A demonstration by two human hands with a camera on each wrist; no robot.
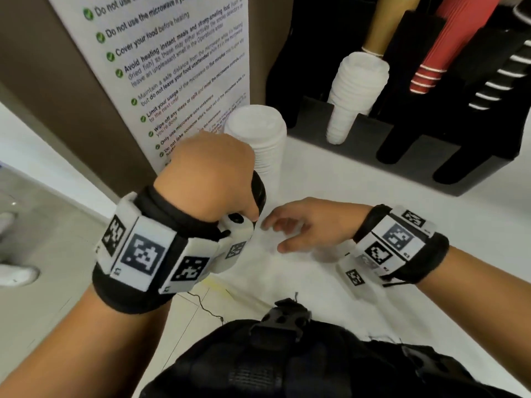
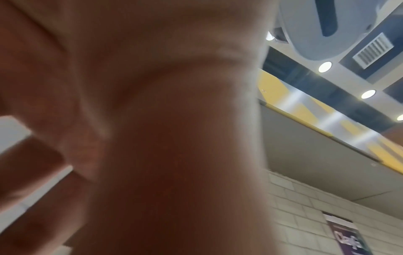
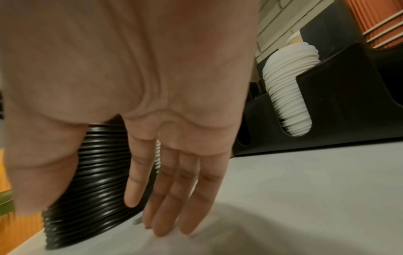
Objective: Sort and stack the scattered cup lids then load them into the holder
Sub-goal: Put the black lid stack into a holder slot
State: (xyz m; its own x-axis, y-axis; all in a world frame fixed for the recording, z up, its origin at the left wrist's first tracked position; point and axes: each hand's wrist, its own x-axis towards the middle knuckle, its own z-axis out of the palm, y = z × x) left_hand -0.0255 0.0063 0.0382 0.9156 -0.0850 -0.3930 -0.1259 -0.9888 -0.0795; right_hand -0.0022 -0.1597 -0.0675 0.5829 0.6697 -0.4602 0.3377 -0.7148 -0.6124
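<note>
Stack of black lids (image 3: 96,186): glossy, ribbed with thin bright rim lines, standing on the white counter (image 1: 359,196), leaning slightly; seen mostly from the right wrist view, in the head view only a dark edge showing beside the left hand (image 1: 212,182). Left hand: over the top of the black stack, fingers bent downward; grip itself hidden, cannot tell whether clasping. Right hand (image 1: 304,222): fingers straight and close together, tips on the counter just beside the black stack's base, holding nothing. Stack of white lids (image 1: 258,139): matte, finely ridged, upright on the counter behind the left hand. Black holder (image 1: 431,156): at the counter's far side, 1 slot filled with more white lids (image 1: 353,93); red ribbed cups (image 1: 442,53) above.
</note>
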